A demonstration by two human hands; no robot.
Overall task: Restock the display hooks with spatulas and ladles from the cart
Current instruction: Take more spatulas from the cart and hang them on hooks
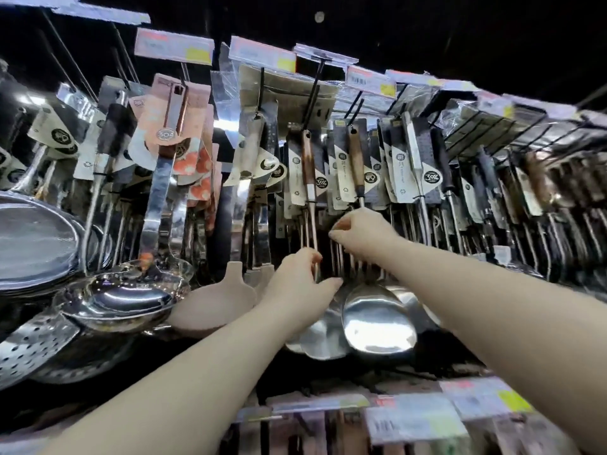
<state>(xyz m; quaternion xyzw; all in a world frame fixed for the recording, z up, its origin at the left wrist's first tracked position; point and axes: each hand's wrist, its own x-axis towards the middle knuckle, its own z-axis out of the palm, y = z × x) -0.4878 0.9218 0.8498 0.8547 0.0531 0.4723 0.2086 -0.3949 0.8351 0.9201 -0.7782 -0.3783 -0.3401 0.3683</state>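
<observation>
Both bare arms reach up into a wall of hanging utensils. The left hand (297,274) has its grip closed around the thin metal shaft of a wood-handled spatula (308,165) hanging from a display hook (313,90). The right hand (361,233) pinches the shaft of the neighbouring wood-handled ladle (377,318), its shiny bowl hanging just below. Perforated skimmers (121,295) hang at the left.
</observation>
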